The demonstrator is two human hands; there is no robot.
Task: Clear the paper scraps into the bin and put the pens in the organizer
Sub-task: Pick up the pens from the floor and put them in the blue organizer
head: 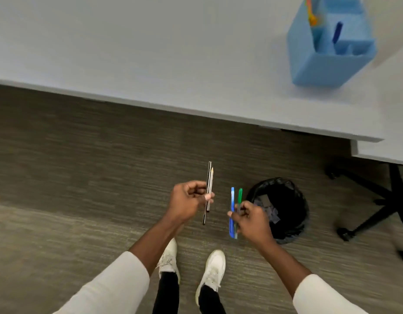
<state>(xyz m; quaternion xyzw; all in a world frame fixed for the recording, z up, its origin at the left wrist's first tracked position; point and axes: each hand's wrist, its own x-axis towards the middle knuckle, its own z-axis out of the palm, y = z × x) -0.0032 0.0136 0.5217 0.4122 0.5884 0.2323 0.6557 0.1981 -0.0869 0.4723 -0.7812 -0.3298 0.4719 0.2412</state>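
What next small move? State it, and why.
Probably carry both hands up to the blue foam organizer on the white desk: the left hand grips a black pen and pencil, the right hand blue and green pens.

Light blue organizer (327, 64) on a pale grey desk (150, 53), dark blue pen (337, 32) inside plus something orange-ish, too blurry to call. Black bin (286, 232), grey-brown streaky carpet (83, 155), white shoes (212, 273), blue pen (231, 214), green pen (240, 196).
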